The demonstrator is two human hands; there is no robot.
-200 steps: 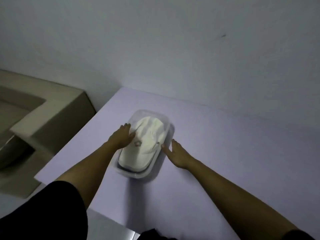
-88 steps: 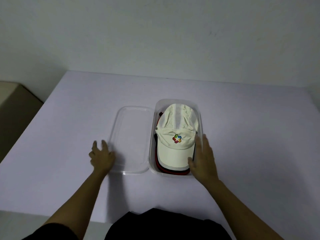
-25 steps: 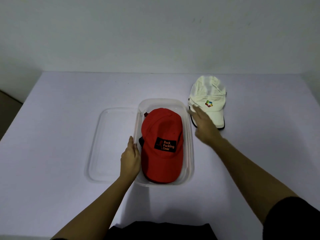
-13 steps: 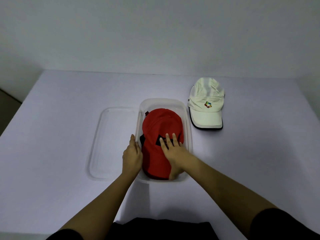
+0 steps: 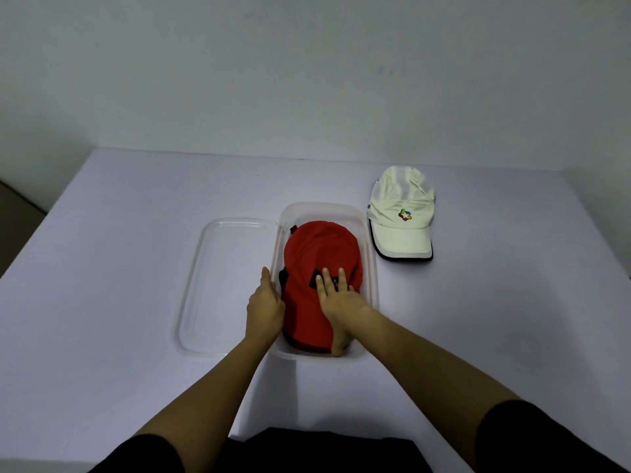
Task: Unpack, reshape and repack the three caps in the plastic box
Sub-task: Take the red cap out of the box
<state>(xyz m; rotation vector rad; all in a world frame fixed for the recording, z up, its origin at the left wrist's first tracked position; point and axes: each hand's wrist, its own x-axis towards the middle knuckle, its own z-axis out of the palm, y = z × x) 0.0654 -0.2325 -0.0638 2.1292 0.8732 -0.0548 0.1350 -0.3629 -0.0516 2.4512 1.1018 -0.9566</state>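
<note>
A clear plastic box (image 5: 373, 268) stands mid-table with a red cap (image 5: 321, 247) on top inside it. A dark cap (image 5: 282, 277) peeks out under the red one at its left. My right hand (image 5: 341, 305) lies on the red cap's brim, with the fingers over its black patch and the thumb at the brim's front edge. My left hand (image 5: 264, 308) holds the box's left wall. A white cap (image 5: 399, 213) with a coloured logo lies on the table to the right of the box, brim towards me.
The box's clear lid (image 5: 225, 278) lies flat on the table, touching the box's left side. The pale table (image 5: 119, 233) runs back to a plain wall; its left edge drops off at the far left.
The white cap went from the box to the table on the right. My right hand then came back onto the red cap and has stayed there for the last half second.
</note>
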